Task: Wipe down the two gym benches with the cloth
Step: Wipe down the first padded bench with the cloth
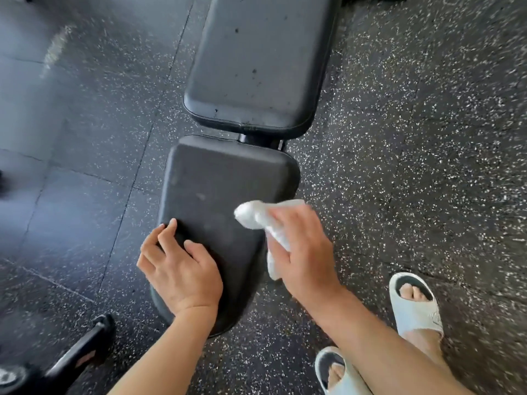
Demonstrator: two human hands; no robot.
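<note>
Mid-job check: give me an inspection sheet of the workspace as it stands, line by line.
Surface: black seat pad, with a pale smudge near its middle; back pad beyond it shows dark specks.
Job's things: white cloth, bunched, over the seat pad's right side; whether it touches the pad cannot be told. Only one bench in view.
Clutter: black metal bar at lower left, partly cut off.
Grippers: left hand rests on the seat pad's near left edge, fingers spread; right hand grips the cloth.
Cables: nothing seen.
Surroundings: speckled rubber floor; pale slides on the person's feet, right of the bench.
</note>
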